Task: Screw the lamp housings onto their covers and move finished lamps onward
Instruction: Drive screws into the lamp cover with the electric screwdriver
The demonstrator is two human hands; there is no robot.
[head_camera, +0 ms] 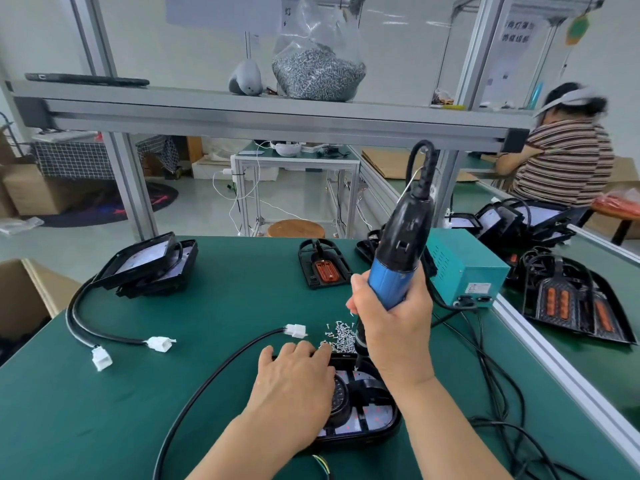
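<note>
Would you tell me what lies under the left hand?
The left hand rests on the black lamp, fingertips by the loose screws. The lamp's left part is covered and cannot be seen. The right hand holds the screwdriver above it.

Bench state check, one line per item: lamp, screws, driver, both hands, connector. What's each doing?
Black lamp housing: flat on green mat.
Small silver screws: loose pile.
Blue-and-black electric screwdriver: tilted, bit down at housing's far edge.
Right hand: grips screwdriver.
Left hand: flat on housing, fingertips by screws.
White plastic connector: unplugged.
</note>
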